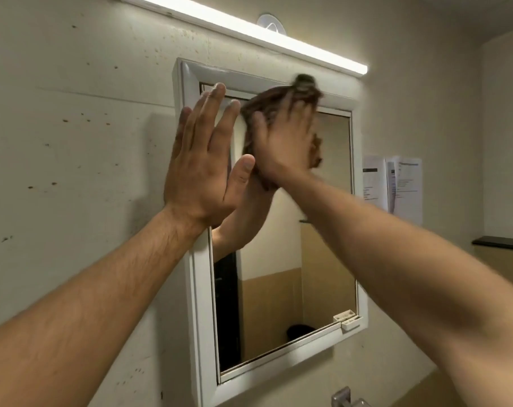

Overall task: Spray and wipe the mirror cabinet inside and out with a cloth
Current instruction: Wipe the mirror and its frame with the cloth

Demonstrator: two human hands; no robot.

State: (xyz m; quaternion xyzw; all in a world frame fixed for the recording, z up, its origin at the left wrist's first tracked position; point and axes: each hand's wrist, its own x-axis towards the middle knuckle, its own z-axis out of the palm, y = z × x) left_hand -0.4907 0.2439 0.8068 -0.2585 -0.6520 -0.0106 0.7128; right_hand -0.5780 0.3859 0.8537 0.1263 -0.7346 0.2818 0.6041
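Left forearm leads up to the left hand, flat with fingers straight, braced on the mirror cabinet frame, likely steadying it; just right of it, the right hand, spread though blurred, presses the brown cloth onto the upper mirror glass.

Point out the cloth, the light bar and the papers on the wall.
cloth [264,101], head view, brown folds at its upper left.
light bar [249,32], head view, middle of the glowing strip.
papers [408,183], head view, printed face of the right sheet.
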